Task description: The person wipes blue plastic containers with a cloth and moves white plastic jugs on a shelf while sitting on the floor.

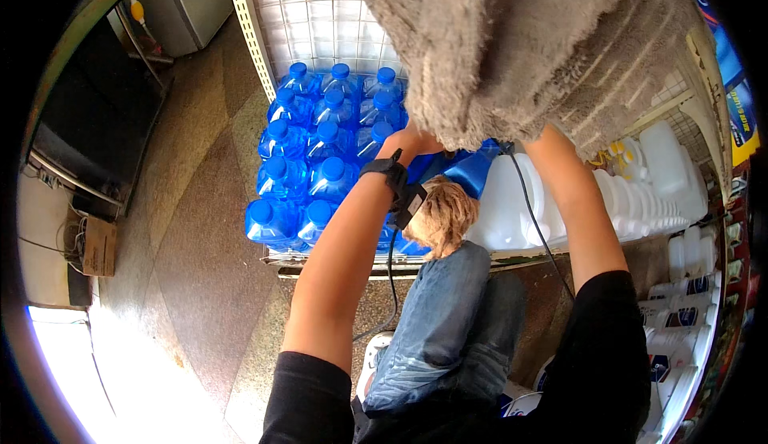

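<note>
A large grey-brown fluffy textile, perhaps a towel or duster head, fills the upper middle and hides most of both hands. My left hand shows only at its back and wrist, beside the textile's lower edge; a black strap with a small device is on that wrist. My right hand goes behind the lower right of the textile, fingers hidden. Beneath my left wrist lies a tan bundled yarn or cloth, just above the jeans knee. Blue shiny material shows between the forearms.
Rows of clear bottles with blue caps and blue liquid stand on a low shelf at left. White plastic jugs line its right part. A wire-grid panel rises behind. Black cables hang from both wrists. A cardboard box sits far left.
</note>
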Demonstrator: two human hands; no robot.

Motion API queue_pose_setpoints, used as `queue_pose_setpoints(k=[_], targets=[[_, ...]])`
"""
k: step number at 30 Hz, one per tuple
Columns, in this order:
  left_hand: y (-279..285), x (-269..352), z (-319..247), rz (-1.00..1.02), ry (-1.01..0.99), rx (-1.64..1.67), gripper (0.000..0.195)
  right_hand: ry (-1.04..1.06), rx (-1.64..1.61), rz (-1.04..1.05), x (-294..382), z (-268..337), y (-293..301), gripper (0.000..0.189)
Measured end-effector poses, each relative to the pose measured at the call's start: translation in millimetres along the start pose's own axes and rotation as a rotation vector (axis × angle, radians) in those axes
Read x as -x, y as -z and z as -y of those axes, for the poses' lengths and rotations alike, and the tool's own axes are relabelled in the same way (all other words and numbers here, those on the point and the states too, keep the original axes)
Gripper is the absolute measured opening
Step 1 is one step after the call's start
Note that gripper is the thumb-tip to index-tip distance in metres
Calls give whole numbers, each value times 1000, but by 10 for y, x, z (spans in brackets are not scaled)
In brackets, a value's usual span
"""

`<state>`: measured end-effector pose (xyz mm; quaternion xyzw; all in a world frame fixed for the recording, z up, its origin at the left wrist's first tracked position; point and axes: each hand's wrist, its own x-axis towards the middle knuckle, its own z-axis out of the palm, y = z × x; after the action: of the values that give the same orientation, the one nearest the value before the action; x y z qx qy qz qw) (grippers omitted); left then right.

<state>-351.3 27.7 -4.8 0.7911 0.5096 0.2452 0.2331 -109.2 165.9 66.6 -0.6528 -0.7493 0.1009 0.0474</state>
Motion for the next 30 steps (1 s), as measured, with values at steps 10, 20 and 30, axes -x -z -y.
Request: queue_pose_setpoints(k=[10, 20, 30], targets=[[-14, 13, -31, -32, -5, -25, 51, 291, 155, -41, 434, 113, 190, 37], [213, -73, 11, -119, -46, -68, 49, 745, 360, -194, 717, 804, -45, 25], [564, 164, -577, 46, 160, 306, 71, 655, 133, -525, 1081, 626, 705, 7]])
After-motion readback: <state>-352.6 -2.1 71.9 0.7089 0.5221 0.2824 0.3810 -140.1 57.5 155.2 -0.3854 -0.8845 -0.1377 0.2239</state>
